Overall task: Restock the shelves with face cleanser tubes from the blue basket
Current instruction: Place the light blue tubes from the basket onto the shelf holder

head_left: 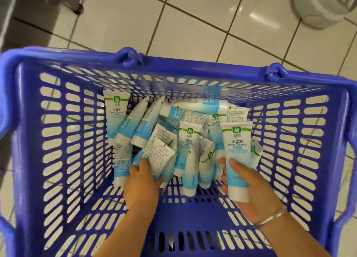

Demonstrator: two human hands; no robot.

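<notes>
I am at the picking-up step: both hands are down inside the blue basket (193, 214), which sits on the tiled floor (193, 24), and no shelf is in view. The face cleanser tubes (185, 140) lie in a loose heap on the basket bottom, caps pointing every way, some leaning on each other.

My right hand (251, 191) holds one tube (236, 156) upright with its label facing me; the thumb lies across its front and the fingers are wrapped behind it, cap end resting in the palm. My left hand (142, 181) reaches into the near left part of the heap, its fingers curled round a tube or two there (160, 156); the grip looks closed, though how many tubes it has I cannot tell.

As I judge it, the next move calls for firming up the left grasp without dragging neighbouring tubes along, then lifting both hands clear over the basket rim and turning toward the shelves. The tubes look slick and soft, so I would squeeze lightly.
</notes>
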